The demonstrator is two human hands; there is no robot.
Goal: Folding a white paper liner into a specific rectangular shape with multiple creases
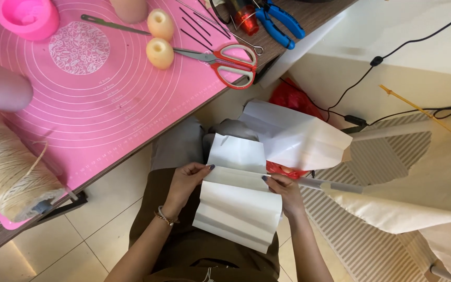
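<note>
Fingers point(203, 168) of the left hand point(184, 184) are pinched on the left edge of a pleated white paper sheet point(238, 196); fingers of the right hand point(284, 192) are clamped on its right edge at about the same fold line. Sheet is held over the lap, below the table point(298, 21) edge, well apart from anything on the table. Upper panels stand up toward the camera; lower panels hang down over the brown clothing.

Risks, as judged from this view:
- Both grips sit on one crease only. Lower pleats hang free, so they may spring open or sag and lose their fold.
- Uneven pull between the hands could skew the crease or tear the thin sheet at the edge.
- A second, larger white sheet point(301, 137) lies just behind and partly over a red object point(287, 169); it could be caught up with the held sheet.
- A loose sheet on the floor to the right and black cables point(392, 52) are near the legs; shifting could snag them.
- Red-handled scissors point(225, 58) rest near the edge of the pink mat point(90, 99), above the lap; a knock to the table could drop them.
</note>
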